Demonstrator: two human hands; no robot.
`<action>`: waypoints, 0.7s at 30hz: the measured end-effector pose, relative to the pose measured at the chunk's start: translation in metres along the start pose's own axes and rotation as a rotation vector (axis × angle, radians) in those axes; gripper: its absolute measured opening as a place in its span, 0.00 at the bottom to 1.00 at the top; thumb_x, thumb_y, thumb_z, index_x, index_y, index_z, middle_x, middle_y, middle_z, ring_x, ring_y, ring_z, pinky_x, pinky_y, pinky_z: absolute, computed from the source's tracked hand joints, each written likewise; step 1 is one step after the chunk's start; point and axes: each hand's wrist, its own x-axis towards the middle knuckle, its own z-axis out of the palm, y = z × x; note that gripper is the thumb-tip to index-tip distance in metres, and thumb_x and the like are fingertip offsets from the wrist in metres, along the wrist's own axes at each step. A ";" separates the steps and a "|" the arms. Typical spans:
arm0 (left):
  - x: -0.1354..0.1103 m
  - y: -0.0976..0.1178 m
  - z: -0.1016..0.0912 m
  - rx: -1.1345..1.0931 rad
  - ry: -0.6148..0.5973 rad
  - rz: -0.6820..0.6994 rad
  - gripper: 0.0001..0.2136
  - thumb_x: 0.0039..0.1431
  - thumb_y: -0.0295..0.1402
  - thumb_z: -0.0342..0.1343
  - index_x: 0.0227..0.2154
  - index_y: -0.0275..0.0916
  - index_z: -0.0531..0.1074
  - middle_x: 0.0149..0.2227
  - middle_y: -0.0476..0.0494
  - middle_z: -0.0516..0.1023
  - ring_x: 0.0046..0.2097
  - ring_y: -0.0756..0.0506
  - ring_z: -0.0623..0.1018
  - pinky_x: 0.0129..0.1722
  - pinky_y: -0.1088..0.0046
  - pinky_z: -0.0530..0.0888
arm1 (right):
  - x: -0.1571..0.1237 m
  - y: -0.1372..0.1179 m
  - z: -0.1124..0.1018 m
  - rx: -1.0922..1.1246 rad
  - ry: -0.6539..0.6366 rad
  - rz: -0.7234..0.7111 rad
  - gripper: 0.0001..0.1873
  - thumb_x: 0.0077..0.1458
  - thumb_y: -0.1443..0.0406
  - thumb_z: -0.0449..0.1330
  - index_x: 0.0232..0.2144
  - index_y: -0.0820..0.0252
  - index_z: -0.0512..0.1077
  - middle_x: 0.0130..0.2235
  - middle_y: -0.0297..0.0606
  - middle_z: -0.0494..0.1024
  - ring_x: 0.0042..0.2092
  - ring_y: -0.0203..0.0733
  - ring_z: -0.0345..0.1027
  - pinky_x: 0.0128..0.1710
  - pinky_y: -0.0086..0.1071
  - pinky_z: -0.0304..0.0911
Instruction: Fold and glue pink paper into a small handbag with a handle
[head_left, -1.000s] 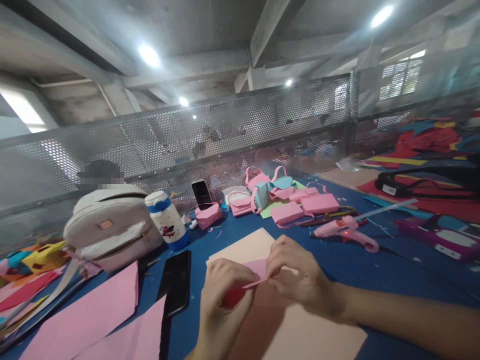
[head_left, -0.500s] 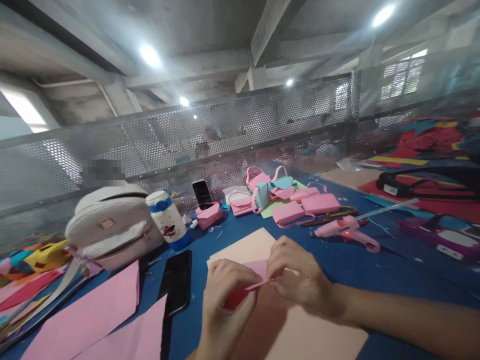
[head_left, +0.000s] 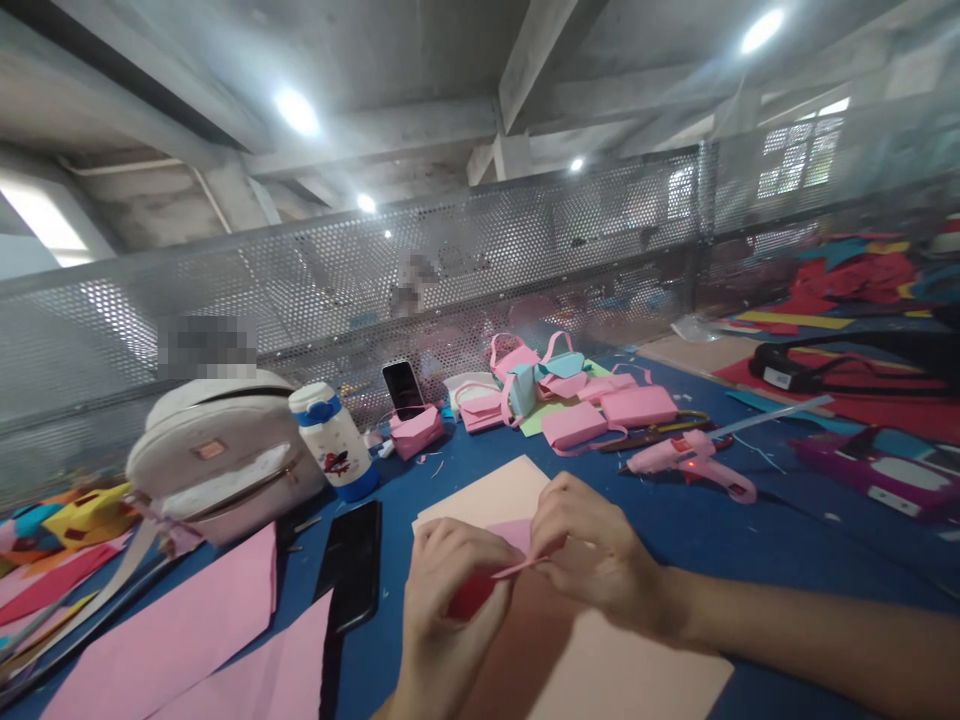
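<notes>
Between my two hands is a small folded piece of pink paper [head_left: 511,535], with one thin edge pointing toward me. My left hand [head_left: 454,590] is closed round its left part, thumb below and fingers on top. At the right end, my right hand [head_left: 589,555] pinches the paper between thumb and fingertips. Part of the piece is hidden behind the fingers. Both hands are just above a peach paper sheet [head_left: 637,655] on the blue table [head_left: 420,625].
Pink paper sheets [head_left: 172,630] and a black phone [head_left: 352,560] lie to the left, near a bottle [head_left: 334,445] and a white backpack [head_left: 225,450]. Small pink paper bags [head_left: 637,405] stand at the back. A pink glue gun [head_left: 694,460] rests to the right.
Both hands keep nearly the same grip on the pink paper. The whole view has shifted very slightly.
</notes>
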 end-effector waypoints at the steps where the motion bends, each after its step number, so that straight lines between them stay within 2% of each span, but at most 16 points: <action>1: 0.000 0.000 0.000 0.000 -0.001 0.001 0.08 0.58 0.21 0.59 0.35 0.42 0.72 0.34 0.50 0.81 0.35 0.46 0.76 0.39 0.66 0.64 | 0.000 0.000 0.000 0.005 0.003 0.004 0.04 0.59 0.67 0.61 0.31 0.59 0.71 0.28 0.35 0.74 0.34 0.40 0.63 0.38 0.36 0.58; 8: 0.000 0.000 -0.001 -0.019 0.035 -0.006 0.08 0.57 0.21 0.60 0.33 0.42 0.73 0.32 0.51 0.79 0.34 0.46 0.76 0.39 0.65 0.65 | -0.002 0.002 0.000 0.032 0.020 0.048 0.03 0.56 0.70 0.62 0.31 0.59 0.72 0.29 0.35 0.74 0.35 0.40 0.63 0.37 0.35 0.59; 21: -0.001 0.001 -0.003 -0.041 0.057 -0.001 0.09 0.57 0.20 0.59 0.33 0.42 0.72 0.31 0.52 0.79 0.34 0.46 0.76 0.39 0.65 0.66 | -0.002 0.003 -0.001 0.036 0.027 0.049 0.03 0.56 0.70 0.63 0.31 0.60 0.72 0.29 0.35 0.74 0.34 0.40 0.62 0.37 0.35 0.58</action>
